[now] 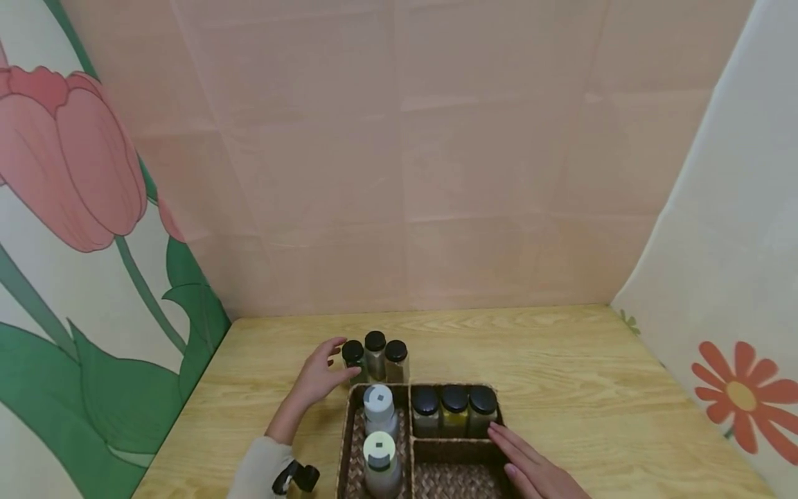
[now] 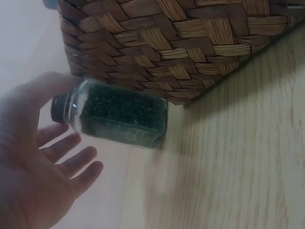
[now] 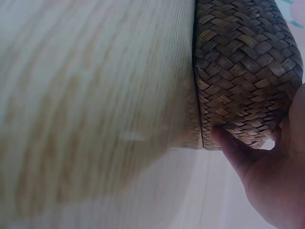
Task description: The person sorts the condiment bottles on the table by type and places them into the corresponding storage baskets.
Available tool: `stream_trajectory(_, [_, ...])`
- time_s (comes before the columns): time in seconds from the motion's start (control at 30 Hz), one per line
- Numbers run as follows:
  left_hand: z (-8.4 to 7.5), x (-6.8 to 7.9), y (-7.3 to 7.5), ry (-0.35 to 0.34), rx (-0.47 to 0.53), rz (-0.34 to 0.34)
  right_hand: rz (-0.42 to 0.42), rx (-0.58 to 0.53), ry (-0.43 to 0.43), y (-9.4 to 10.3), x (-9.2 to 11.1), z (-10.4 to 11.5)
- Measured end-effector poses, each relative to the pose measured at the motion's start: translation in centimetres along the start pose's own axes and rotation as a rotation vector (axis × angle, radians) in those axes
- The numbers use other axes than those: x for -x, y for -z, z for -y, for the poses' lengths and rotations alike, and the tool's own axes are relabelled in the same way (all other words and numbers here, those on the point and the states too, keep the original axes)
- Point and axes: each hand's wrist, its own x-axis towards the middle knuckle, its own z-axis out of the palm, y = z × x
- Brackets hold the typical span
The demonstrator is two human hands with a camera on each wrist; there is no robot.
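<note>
Brown woven fibre makes up the basket [image 3: 248,71], which I see on the near part of the pale wood-grain bench [image 1: 573,374]. Just past the basket's far left corner, between it and the bench's far edge, is the green-filled jar [image 2: 121,114] with its black lid. On my feed the left hand [image 1: 321,378] is released, its fingers spread and loosely bent round the lid end of that jar; I cannot tell whether skin touches glass. Close on the jar's right are a second jar [image 1: 375,360] and a third jar [image 1: 396,366], both black-lidded.

The right hand [image 1: 539,471] grasps the basket's right wall, one digit against the outside weave and fingertips at the rim. Inside, two pale-capped bottles [image 1: 382,461] occupy the long left compartment, one nearer me than the other. Three black-lidded jars [image 1: 454,419] line up in the far right compartment, the middle one with yellow contents.

Behind the bench's far edge I have a creased pink backdrop [image 1: 399,173].
</note>
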Motion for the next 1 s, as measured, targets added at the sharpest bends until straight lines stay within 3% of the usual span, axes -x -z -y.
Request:
stream_trajectory(0.53, [0.6, -0.7, -0.6, 0.001, -0.009, 0.031, -0.01, 0.003, 0.008, -0.1, 0.0, 0.0])
stream_trajectory(0.7, [0.8, -0.9, -0.8, 0.03, -0.003, 0.031, -0.026, 0.002, 0.005, -0.1, 0.0, 0.0])
stream_trajectory(1.0, [1.2, -1.0, -1.3, 0.063, -0.015, 0.043, 0.025, -0.022, 0.002, 0.2, -0.1, 0.0])
